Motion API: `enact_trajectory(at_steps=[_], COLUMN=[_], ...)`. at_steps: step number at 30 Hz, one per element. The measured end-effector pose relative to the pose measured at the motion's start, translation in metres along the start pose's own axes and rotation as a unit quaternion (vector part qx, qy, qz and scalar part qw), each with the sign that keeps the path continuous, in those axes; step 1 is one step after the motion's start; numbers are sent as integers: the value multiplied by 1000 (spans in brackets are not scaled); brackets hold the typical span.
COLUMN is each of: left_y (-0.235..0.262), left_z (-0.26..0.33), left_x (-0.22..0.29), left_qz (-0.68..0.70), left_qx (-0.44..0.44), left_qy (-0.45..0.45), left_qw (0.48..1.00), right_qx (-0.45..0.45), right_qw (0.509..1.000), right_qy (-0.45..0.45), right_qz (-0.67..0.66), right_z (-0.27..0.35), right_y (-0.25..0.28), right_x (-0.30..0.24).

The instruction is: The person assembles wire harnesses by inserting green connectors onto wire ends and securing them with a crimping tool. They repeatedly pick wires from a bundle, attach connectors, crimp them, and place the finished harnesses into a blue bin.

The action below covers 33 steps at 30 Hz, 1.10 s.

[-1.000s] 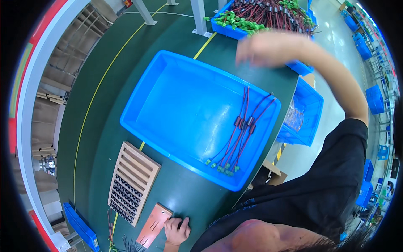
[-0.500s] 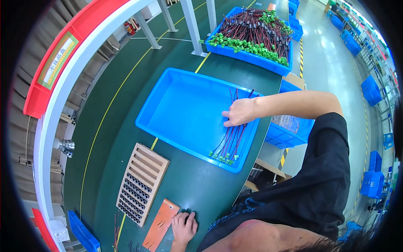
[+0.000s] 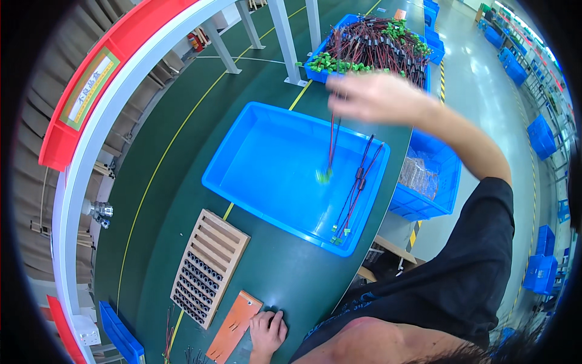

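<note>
My right hand point(image 3: 373, 97), smeared by motion, is raised over the far right rim of a shallow blue bin point(image 3: 260, 158). From its fingers hang a few dark red and black wires point(image 3: 332, 142) with a blurred green connector end. Several similar wires point(image 3: 357, 191), with black sleeves and green connectors, lie along the bin's right side. My left hand point(image 3: 268, 332) rests on the green table with its fingers loosely spread, touching or close beside an orange board point(image 3: 233, 327) with small dark slits.
A blue crate point(image 3: 318, 73) heaped with green-ended wires stands beyond the bin. Nearer lies a wooden rack point(image 3: 227, 239) holding rows of black cylinders. Another blue crate point(image 3: 445, 182) with clear plastic is beside the table's right edge. A white frame point(image 3: 70, 242) arches at left.
My right hand has lifted out of the bin and moved away toward the heaped crate, carrying some wires. Fewer wires lie in the bin. My left hand stays put.
</note>
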<state>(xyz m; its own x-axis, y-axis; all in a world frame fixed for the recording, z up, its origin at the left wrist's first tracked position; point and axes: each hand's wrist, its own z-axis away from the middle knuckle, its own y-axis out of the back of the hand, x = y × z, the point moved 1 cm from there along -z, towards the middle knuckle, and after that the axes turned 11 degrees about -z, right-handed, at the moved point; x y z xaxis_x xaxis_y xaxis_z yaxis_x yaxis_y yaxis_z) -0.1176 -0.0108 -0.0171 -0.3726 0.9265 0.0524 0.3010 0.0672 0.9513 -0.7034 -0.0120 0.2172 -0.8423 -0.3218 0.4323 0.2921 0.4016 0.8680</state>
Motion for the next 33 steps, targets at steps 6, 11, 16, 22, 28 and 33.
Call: enact_trajectory(at_steps=[6,11,16,22,28,33], left_y=[-9,17,16,19,-18,6], left_z=[17,-10,-10,-19,14,-2], left_x=[-30,6,7,7,-11,0], left_qz=[29,53,61,74,-32,-4], left_qx=[-164,-83,-83,-80,-41,-51], left_qy=[-29,37,50,48,27,13], left_qw=[986,994,993,993,998,999], right_qx=[-35,-198,-238,-211,-203,-146], right_qw=[992,970,958,963,944,936], right_qy=[-98,-144,-158,-170,-259,-159], right_qz=[68,7,-2,2,-25,-278], right_z=[40,68,87,89,75,39], right_y=[-52,-125,-168,-198,-153,-79], right_x=[192,266,296,310,284,108])
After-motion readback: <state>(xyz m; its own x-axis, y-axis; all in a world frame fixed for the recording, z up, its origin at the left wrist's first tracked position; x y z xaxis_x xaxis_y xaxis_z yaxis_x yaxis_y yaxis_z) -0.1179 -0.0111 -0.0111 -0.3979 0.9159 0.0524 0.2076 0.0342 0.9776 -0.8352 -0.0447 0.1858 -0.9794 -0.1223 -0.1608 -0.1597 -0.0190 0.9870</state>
